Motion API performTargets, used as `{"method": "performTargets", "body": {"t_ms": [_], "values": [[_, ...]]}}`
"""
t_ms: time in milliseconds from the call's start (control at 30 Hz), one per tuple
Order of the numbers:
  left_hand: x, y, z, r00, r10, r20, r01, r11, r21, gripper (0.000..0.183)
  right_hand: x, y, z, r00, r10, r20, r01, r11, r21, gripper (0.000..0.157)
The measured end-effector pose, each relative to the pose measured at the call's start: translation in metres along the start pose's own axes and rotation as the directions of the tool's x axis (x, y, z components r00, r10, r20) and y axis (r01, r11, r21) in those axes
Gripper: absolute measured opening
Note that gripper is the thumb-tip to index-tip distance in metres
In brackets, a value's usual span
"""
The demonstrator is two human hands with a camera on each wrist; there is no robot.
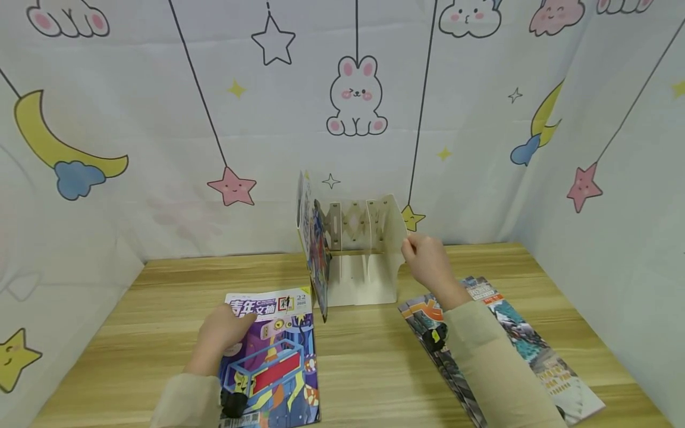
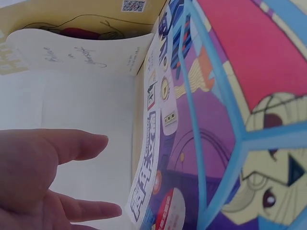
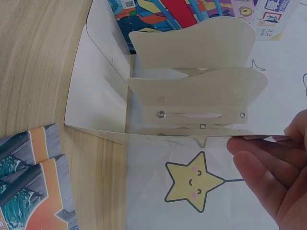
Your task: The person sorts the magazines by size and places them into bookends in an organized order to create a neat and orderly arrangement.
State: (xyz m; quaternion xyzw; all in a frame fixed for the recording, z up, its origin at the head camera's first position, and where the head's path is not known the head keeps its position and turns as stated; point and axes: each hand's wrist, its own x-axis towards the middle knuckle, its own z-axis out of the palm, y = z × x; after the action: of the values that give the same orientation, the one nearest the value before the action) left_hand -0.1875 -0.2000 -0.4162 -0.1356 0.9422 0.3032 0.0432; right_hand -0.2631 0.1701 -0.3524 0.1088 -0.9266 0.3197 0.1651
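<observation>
My right hand pinches the upper edge of the right side panel of a cream expandable book rack. In the right wrist view, the thumb and fingers meet on that panel's edge. My left hand is at the upper left of a purple magazine in front of the rack. In the left wrist view, the thumb and fingers stand apart, with one fingertip near the magazine's top edge; I cannot tell whether it touches. Several magazines or booklets stand upright at the rack's left side.
Several overlapping magazines lie at the right of the wooden table, partly under my right forearm. Behind the table hangs a white curtain with cartoon rabbits, stars and moons. It also lines both sides.
</observation>
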Motion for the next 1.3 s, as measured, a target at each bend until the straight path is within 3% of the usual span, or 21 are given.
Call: {"method": "performTargets", "body": {"t_ms": [467, 700, 833, 1000, 1300], "values": [[-0.003, 0.004, -0.014, 1.0, -0.012, 0.002, 0.012, 1.0, -0.002, 0.046, 0.0, 0.0, 0.0, 1.0, -0.022, -0.012, 0.021, 1.0, -0.017, 0.039], [-0.003, 0.005, -0.023, 0.998, 0.056, -0.006, -0.056, 0.998, -0.002, 0.042, 0.001, 0.001, 0.0, 0.998, -0.046, -0.033, 0.045, 0.999, -0.021, 0.04], [0.0, 0.002, -0.029, 0.996, 0.082, 0.035, -0.082, 0.997, -0.013, 0.047, 0.001, 0.001, 0.0, 0.999, -0.037, -0.029, 0.037, 0.999, -0.019, 0.04], [0.002, -0.001, -0.034, 0.993, 0.067, 0.098, -0.059, 0.995, -0.077, 0.042, 0.001, 0.0, -0.001, 1.0, -0.019, -0.015, 0.019, 1.0, -0.016, 0.039], [0.002, -0.002, -0.036, 0.982, 0.137, 0.128, -0.117, 0.981, -0.156, 0.036, 0.0, -0.003, -0.002, 1.0, 0.004, 0.016, -0.004, 1.0, -0.01, 0.04]]}}
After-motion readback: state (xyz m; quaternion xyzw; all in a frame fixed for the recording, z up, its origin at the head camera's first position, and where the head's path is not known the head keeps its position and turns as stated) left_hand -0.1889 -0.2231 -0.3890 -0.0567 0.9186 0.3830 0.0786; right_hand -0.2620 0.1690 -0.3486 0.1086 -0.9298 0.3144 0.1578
